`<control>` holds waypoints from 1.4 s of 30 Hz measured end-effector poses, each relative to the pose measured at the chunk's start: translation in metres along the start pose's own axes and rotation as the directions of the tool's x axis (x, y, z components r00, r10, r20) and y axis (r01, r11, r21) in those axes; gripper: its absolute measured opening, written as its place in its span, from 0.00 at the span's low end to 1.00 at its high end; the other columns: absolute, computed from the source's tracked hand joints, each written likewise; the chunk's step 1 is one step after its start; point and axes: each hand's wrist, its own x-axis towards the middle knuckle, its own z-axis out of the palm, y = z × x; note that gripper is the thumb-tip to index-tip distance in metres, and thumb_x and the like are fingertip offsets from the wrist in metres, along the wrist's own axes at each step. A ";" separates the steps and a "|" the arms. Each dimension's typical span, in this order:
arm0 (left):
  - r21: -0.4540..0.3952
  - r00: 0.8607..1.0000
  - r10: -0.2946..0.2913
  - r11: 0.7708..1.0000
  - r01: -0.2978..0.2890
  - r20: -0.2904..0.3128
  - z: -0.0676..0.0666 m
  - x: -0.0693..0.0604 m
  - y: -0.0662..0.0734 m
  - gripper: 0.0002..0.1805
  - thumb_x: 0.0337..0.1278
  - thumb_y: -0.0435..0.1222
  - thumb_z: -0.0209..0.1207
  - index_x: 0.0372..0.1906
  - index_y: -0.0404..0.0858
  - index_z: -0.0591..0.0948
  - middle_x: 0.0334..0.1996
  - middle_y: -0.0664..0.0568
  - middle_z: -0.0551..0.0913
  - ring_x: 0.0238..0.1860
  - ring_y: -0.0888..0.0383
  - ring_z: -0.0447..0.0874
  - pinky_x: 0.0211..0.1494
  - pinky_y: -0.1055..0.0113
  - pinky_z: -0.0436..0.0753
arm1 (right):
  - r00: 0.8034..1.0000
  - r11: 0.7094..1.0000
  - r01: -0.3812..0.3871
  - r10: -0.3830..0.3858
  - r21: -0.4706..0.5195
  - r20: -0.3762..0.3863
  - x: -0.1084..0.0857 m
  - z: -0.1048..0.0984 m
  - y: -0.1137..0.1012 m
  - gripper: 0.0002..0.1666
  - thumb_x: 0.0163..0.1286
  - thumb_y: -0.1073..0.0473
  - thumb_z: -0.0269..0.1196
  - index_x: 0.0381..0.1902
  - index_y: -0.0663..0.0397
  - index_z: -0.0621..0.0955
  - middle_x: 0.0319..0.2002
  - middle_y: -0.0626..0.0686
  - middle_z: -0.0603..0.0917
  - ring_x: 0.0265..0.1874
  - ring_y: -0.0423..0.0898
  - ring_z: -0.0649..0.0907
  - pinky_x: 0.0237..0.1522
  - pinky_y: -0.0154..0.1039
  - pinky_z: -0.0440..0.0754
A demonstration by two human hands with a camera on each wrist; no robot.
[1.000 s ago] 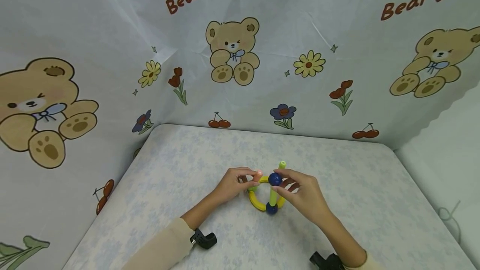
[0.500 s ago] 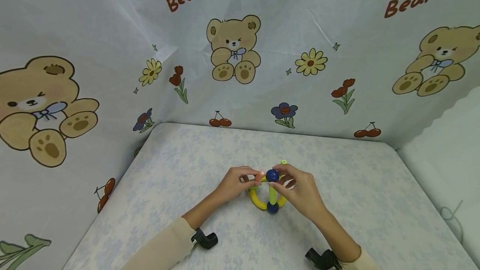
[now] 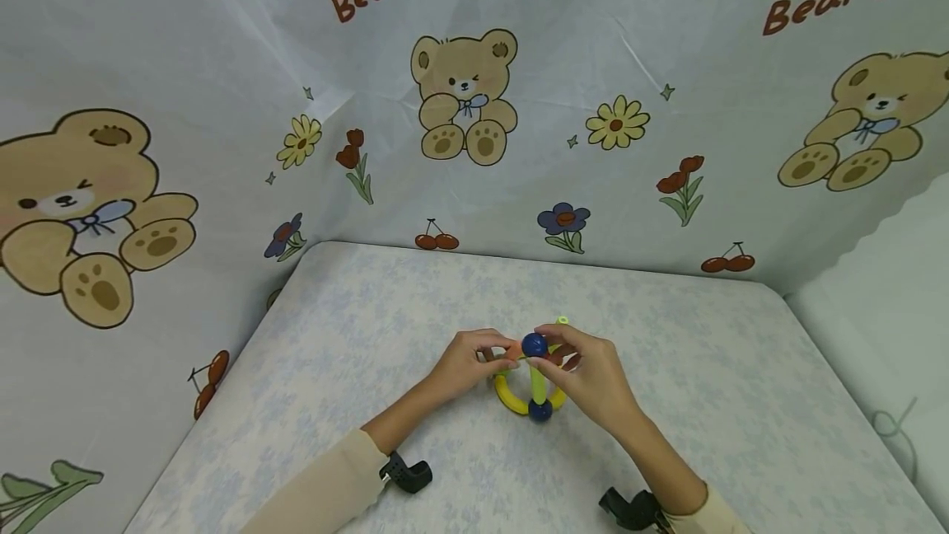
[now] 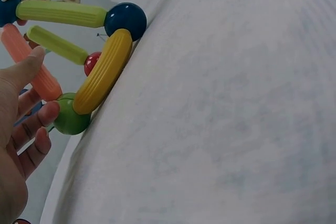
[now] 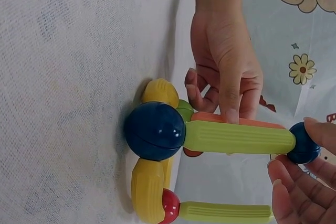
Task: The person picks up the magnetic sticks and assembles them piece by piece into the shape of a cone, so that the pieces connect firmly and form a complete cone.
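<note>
Between the thumb and fingers of my left hand (image 3: 470, 363) is an orange rod (image 4: 16, 45), its foot against a green ball (image 4: 71, 118). My right hand (image 3: 596, 373) pinches a dark blue ball (image 3: 535, 344) that sits on top of a lime green rod (image 5: 239, 137). At the upper end, the orange rod meets this ball in the left wrist view. Below, the lime rod stands on a second blue ball (image 5: 155, 130). Yellow curved rods (image 4: 105, 72) link the lower balls into a ring on the table. Another lime rod (image 4: 58, 45) rises from a red ball (image 4: 91, 62).
The table (image 3: 385, 295) has a pale blue patterned cover. Behind and to the left hangs a fabric sheet (image 3: 245, 64) printed with bears and flowers. A thin cord (image 3: 893, 431) lies beyond the table's right edge. Black wrist cameras (image 3: 408, 475) sit on both forearms.
The right hand has shifted slightly left, tilting the lime rod with its blue ball toward the orange rod. The orange rod has leaned right, and its tip now meets the ball.
</note>
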 end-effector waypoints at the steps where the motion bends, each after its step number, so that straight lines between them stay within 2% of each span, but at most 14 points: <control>1: 0.000 1.000 0.000 1.000 0.000 0.002 0.000 0.000 0.000 0.16 0.60 0.44 0.70 0.53 0.50 0.89 0.43 0.63 0.88 0.29 0.63 0.80 0.31 0.67 0.81 | 1.000 1.000 -0.002 0.002 0.000 -0.001 0.000 0.000 0.000 0.23 0.58 0.61 0.77 0.52 0.55 0.85 0.38 0.49 0.89 0.29 0.40 0.86 0.31 0.38 0.86; 9: -0.012 1.000 -0.003 1.000 0.003 0.006 0.003 0.000 0.003 0.15 0.57 0.40 0.71 0.50 0.49 0.89 0.43 0.62 0.88 0.31 0.58 0.80 0.33 0.66 0.82 | 1.000 1.000 -0.009 0.009 -0.007 -0.001 0.001 0.001 0.002 0.23 0.59 0.61 0.77 0.53 0.56 0.86 0.36 0.49 0.89 0.31 0.41 0.87 0.30 0.36 0.86; 17: 0.000 1.000 0.011 1.000 -0.011 0.023 0.002 0.000 0.002 0.14 0.60 0.42 0.70 0.50 0.49 0.89 0.44 0.61 0.88 0.30 0.60 0.80 0.32 0.68 0.82 | 1.000 0.999 -0.011 0.011 -0.034 0.007 0.000 -0.005 0.003 0.24 0.59 0.59 0.77 0.54 0.55 0.86 0.36 0.49 0.89 0.31 0.42 0.87 0.31 0.32 0.85; 20: 0.011 1.000 0.009 1.000 -0.009 0.028 0.002 0.000 0.002 0.14 0.60 0.43 0.70 0.51 0.48 0.89 0.45 0.61 0.88 0.30 0.62 0.80 0.32 0.68 0.82 | 1.000 0.998 -0.017 0.016 -0.052 -0.015 0.000 -0.012 0.005 0.22 0.61 0.58 0.76 0.52 0.55 0.87 0.36 0.50 0.89 0.30 0.42 0.88 0.31 0.33 0.85; 23: 0.030 1.000 0.006 1.000 -0.007 0.023 0.001 0.000 0.004 0.15 0.60 0.44 0.70 0.52 0.48 0.89 0.45 0.61 0.87 0.30 0.64 0.80 0.32 0.69 0.82 | 0.998 0.996 -0.042 0.037 -0.079 -0.057 -0.001 -0.020 0.010 0.16 0.66 0.57 0.72 0.50 0.56 0.88 0.37 0.50 0.90 0.29 0.42 0.87 0.33 0.35 0.85; 26: 0.042 1.000 0.011 0.999 -0.011 0.015 0.000 -0.001 0.006 0.16 0.60 0.45 0.70 0.52 0.47 0.89 0.45 0.62 0.87 0.32 0.65 0.80 0.33 0.69 0.82 | 0.993 0.991 -0.072 0.060 -0.113 -0.104 0.000 -0.027 0.019 0.12 0.71 0.57 0.68 0.48 0.57 0.88 0.37 0.50 0.90 0.28 0.43 0.86 0.33 0.34 0.85; 30: 0.065 1.000 0.024 0.998 -0.024 0.009 0.000 0.000 0.009 0.16 0.60 0.45 0.70 0.52 0.47 0.89 0.45 0.63 0.87 0.34 0.64 0.79 0.33 0.70 0.80 | 0.988 0.986 -0.101 0.083 -0.134 -0.133 0.003 -0.035 0.036 0.11 0.71 0.59 0.68 0.47 0.59 0.88 0.37 0.53 0.90 0.28 0.45 0.87 0.34 0.33 0.85; 32: 0.086 0.999 0.034 0.996 -0.034 0.002 0.000 0.001 0.009 0.16 0.60 0.46 0.70 0.52 0.48 0.89 0.45 0.64 0.87 0.35 0.65 0.79 0.31 0.71 0.79 | 0.988 0.984 -0.118 0.103 -0.131 -0.117 0.004 -0.037 0.045 0.12 0.70 0.60 0.69 0.49 0.59 0.87 0.39 0.54 0.90 0.29 0.46 0.88 0.34 0.34 0.85; 35: 0.103 0.999 0.041 0.994 -0.042 0.006 -0.002 0.001 0.012 0.17 0.61 0.45 0.70 0.53 0.49 0.88 0.46 0.64 0.86 0.37 0.63 0.79 0.29 0.72 0.77 | 0.988 0.981 -0.153 0.148 -0.121 -0.048 0.005 -0.038 0.056 0.15 0.70 0.59 0.69 0.52 0.58 0.86 0.42 0.55 0.89 0.33 0.48 0.88 0.34 0.36 0.86; 39: 0.110 0.998 0.046 0.993 -0.050 0.046 -0.007 0.002 0.017 0.21 0.60 0.43 0.71 0.58 0.49 0.86 0.49 0.61 0.86 0.43 0.58 0.81 0.30 0.72 0.79 | 0.976 0.973 -0.197 0.206 -0.123 0.069 0.006 -0.037 0.066 0.18 0.72 0.57 0.68 0.56 0.57 0.85 0.45 0.55 0.89 0.36 0.50 0.87 0.34 0.39 0.86; 42: 0.115 0.995 0.050 0.992 -0.060 0.083 -0.010 0.002 0.021 0.24 0.59 0.41 0.72 0.61 0.47 0.84 0.51 0.58 0.85 0.46 0.53 0.81 0.32 0.71 0.80 | 0.965 0.967 -0.218 0.234 -0.129 0.118 0.007 -0.035 0.070 0.20 0.70 0.56 0.69 0.57 0.58 0.84 0.45 0.56 0.88 0.38 0.50 0.87 0.35 0.41 0.87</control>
